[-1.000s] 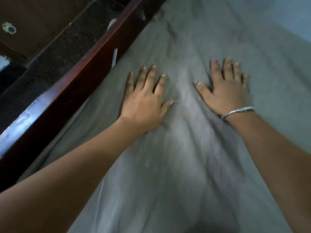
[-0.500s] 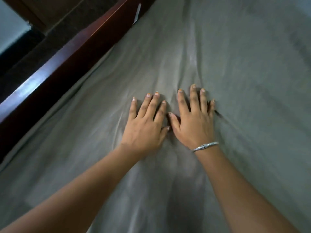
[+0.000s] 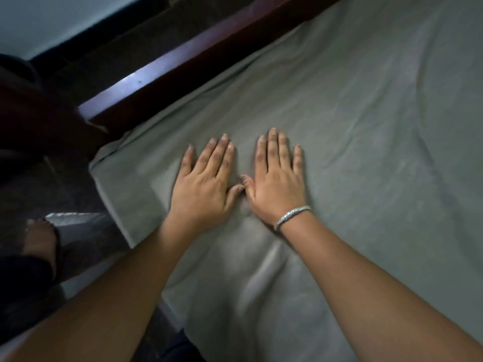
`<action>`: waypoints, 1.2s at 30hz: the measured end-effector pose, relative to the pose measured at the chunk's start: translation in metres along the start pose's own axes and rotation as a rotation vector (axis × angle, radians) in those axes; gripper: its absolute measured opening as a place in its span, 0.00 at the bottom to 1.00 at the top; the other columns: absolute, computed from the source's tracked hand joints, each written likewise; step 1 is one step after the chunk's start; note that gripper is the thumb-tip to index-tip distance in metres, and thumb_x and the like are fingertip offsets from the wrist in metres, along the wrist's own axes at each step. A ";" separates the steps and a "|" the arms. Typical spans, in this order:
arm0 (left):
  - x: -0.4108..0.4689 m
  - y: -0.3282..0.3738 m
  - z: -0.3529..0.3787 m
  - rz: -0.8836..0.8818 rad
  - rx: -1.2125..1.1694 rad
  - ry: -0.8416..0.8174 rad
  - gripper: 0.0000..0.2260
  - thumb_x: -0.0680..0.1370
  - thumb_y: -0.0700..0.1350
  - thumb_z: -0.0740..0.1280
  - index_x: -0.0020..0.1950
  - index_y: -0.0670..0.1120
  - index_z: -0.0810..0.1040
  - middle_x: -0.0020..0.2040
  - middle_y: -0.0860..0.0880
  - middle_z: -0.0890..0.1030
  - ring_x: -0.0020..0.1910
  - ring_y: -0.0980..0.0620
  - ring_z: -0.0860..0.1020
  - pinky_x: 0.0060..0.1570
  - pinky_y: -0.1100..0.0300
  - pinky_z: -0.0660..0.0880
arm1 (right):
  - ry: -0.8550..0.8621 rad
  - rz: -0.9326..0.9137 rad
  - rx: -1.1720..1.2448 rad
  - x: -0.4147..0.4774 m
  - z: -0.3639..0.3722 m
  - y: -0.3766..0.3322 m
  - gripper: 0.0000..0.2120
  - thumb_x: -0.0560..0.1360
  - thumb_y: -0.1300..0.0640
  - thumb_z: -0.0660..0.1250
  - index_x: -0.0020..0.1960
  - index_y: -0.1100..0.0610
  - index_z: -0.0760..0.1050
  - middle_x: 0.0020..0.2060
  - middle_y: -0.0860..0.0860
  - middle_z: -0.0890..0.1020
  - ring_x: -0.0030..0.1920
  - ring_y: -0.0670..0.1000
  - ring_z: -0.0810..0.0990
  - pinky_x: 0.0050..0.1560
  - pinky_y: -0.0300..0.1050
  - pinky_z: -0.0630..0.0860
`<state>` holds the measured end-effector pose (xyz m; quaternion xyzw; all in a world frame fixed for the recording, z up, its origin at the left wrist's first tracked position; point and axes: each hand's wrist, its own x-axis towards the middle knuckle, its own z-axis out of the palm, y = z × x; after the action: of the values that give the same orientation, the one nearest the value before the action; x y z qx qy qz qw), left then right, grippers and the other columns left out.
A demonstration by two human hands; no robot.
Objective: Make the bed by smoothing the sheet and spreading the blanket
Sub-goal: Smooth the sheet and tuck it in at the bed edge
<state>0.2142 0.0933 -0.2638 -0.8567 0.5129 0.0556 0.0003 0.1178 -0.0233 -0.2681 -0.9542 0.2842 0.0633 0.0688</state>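
A grey-green sheet (image 3: 366,131) covers the mattress and fills most of the view, with soft creases running toward me below the wrists. My left hand (image 3: 206,186) lies flat on it, fingers straight and slightly spread, close to the sheet's near left corner. Beside it my right hand (image 3: 278,178) presses flat too, a silver bracelet on its wrist. The two thumbs nearly touch. No blanket is in view.
A dark red wooden bed rail (image 3: 198,64) runs diagonally along the sheet's far left side. Dark floor (image 3: 78,184) lies to the left of the mattress corner, and a foot (image 3: 39,239) stands there. A pale wall shows at the top left.
Both hands have come together from being apart and slid along the sheet toward the mattress's near left corner, staying flat. The view has shifted so the corner and floor now show.
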 end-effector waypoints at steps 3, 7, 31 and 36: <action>-0.024 -0.016 -0.004 -0.031 0.011 0.081 0.31 0.74 0.58 0.55 0.72 0.42 0.66 0.73 0.43 0.66 0.72 0.45 0.65 0.70 0.41 0.55 | 0.016 -0.211 -0.007 0.001 0.000 -0.022 0.33 0.73 0.43 0.50 0.72 0.62 0.63 0.71 0.61 0.65 0.71 0.63 0.64 0.67 0.64 0.61; -0.035 -0.044 -0.006 -0.031 0.042 0.107 0.32 0.73 0.59 0.57 0.72 0.43 0.66 0.73 0.44 0.66 0.72 0.43 0.64 0.68 0.37 0.55 | 0.107 -0.008 -0.017 0.028 -0.003 -0.013 0.36 0.74 0.41 0.49 0.73 0.65 0.59 0.72 0.65 0.61 0.72 0.65 0.61 0.69 0.65 0.57; -0.064 -0.157 -0.015 -0.398 -0.889 0.096 0.33 0.67 0.51 0.72 0.68 0.38 0.70 0.67 0.41 0.72 0.64 0.52 0.71 0.64 0.71 0.63 | -0.091 -0.289 -0.031 0.004 -0.009 -0.162 0.34 0.74 0.42 0.58 0.76 0.48 0.51 0.76 0.56 0.52 0.74 0.65 0.50 0.71 0.62 0.52; -0.068 -0.157 -0.024 -0.424 -0.685 0.212 0.24 0.69 0.47 0.69 0.63 0.43 0.77 0.60 0.42 0.78 0.60 0.47 0.76 0.59 0.65 0.68 | -0.019 -0.447 -0.191 0.024 -0.034 -0.161 0.42 0.66 0.37 0.63 0.75 0.49 0.54 0.74 0.50 0.60 0.72 0.57 0.57 0.66 0.58 0.59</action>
<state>0.3228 0.2262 -0.2428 -0.8948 0.2741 0.1332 -0.3263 0.2294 0.0916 -0.2236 -0.9949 0.0583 0.0821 -0.0068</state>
